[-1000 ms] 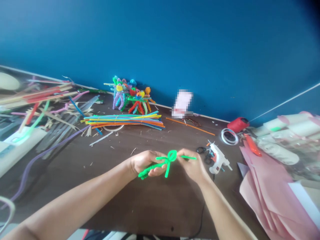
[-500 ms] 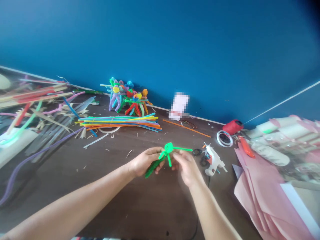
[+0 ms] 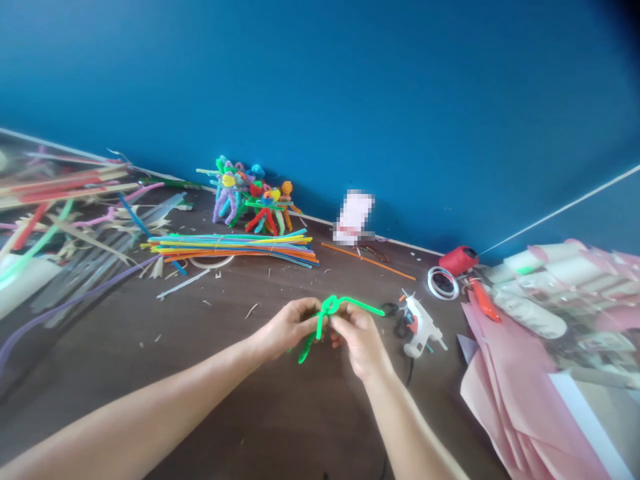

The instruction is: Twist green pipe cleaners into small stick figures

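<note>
Between my two hands is a bright green pipe cleaner figure [image 3: 331, 306], with a small loop on top. One straight end sticks out to the right past my fingers, and another short end points down. A darker twisted green part hangs below, partly hidden by my fingers. My left hand [image 3: 294, 327] pinches the figure from the left. My right hand [image 3: 359, 335] grips it from the right, close under the long end. Both hands are held just above the dark table [image 3: 240, 407].
Behind my hands lies a bundle of coloured pipe cleaners [image 3: 235, 248], with several finished pipe cleaner figures [image 3: 255, 197] by the wall. A white glue gun [image 3: 423, 328], a red thread spool [image 3: 457, 260] and pink sheets [image 3: 505, 380] are right. Strips and sticks [image 3: 75, 193] clutter the left.
The green figure has been turned in my hands: its loop tilts differently, the long end now bends down rightward, and the short end hangs further left. My right hand has come closer to my left.
</note>
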`<action>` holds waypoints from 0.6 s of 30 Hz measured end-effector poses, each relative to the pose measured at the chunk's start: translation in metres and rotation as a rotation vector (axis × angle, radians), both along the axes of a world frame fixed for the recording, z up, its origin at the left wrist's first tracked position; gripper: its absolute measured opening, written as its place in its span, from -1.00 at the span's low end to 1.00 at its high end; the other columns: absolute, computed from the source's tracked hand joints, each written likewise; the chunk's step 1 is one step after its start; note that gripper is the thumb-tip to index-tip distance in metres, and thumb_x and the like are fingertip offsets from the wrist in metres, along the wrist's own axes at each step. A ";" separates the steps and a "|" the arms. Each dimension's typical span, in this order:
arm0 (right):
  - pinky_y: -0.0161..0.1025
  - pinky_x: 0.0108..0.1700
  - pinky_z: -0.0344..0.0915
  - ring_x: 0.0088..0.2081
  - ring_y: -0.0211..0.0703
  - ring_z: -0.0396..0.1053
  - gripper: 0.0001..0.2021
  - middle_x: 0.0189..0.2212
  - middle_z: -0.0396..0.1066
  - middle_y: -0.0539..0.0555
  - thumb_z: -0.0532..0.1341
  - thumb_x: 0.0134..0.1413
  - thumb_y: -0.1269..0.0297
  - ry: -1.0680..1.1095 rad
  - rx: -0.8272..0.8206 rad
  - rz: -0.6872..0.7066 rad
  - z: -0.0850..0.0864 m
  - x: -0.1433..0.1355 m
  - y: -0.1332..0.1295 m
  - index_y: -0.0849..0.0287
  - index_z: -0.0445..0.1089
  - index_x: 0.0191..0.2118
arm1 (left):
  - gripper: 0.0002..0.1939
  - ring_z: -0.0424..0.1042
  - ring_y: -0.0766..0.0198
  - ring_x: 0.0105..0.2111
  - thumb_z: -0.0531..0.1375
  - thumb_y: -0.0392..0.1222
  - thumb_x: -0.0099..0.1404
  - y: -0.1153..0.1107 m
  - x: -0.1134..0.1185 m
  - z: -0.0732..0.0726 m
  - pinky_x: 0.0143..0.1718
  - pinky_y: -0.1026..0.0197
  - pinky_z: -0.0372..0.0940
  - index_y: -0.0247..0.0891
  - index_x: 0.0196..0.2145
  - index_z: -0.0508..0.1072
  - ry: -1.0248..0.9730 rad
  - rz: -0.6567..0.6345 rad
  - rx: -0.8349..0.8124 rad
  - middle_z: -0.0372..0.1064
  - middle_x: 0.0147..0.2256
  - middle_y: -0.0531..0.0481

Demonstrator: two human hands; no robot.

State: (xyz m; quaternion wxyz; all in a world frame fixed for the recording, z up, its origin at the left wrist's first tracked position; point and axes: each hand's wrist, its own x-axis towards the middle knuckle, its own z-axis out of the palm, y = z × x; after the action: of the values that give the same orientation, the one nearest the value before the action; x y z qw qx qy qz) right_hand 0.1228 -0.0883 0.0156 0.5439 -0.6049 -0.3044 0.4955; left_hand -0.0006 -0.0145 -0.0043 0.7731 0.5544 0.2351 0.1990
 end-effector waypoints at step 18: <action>-0.38 -0.51 0.07 -0.61 -0.36 0.11 -0.88 -0.70 0.18 -0.12 0.14 -0.14 0.34 -0.357 -0.067 0.155 0.011 0.017 0.010 0.20 0.28 -0.60 | -0.68 0.36 0.32 -0.52 0.17 0.01 0.06 0.003 -0.001 0.003 -0.45 0.27 0.25 -0.34 -0.40 0.31 0.102 0.092 -0.108 0.34 -0.56 0.03</action>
State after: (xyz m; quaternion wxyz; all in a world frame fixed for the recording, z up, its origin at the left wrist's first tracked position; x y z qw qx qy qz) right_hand 0.1402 -0.0780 0.0265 0.4212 -0.6758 -0.4250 0.4305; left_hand -0.0019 -0.0115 -0.0013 0.7791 0.5098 0.3096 0.1929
